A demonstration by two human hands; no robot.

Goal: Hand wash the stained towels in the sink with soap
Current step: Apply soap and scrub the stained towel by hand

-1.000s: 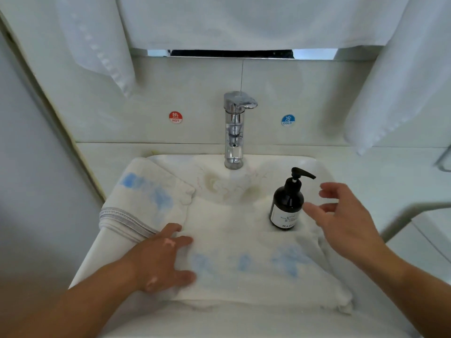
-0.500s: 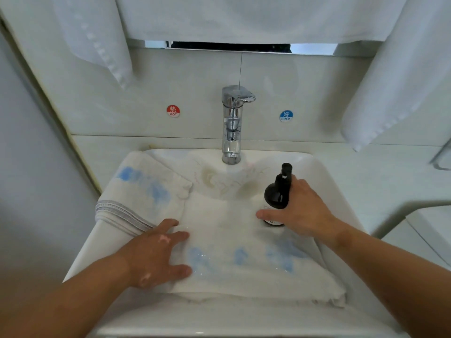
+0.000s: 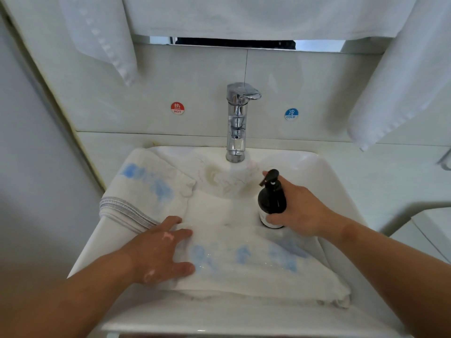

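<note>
Towels (image 3: 239, 242), white with blue stains, filled the sink (image 3: 334, 181). Left hand (image 3: 161, 252) pressed flat, fingers spread, on the front towel; right hand (image 3: 302, 211) was wrapped around the dark soap bottle (image 3: 271, 200) standing on it.

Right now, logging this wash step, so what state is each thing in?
Faucet: no water running.
Soap bottle: upright, gripped by right hand.
Stained towel: spread in sink, wet, blue marks.
Left hand: flat, pressing the towel.
Hanging towels: draped above.
</note>
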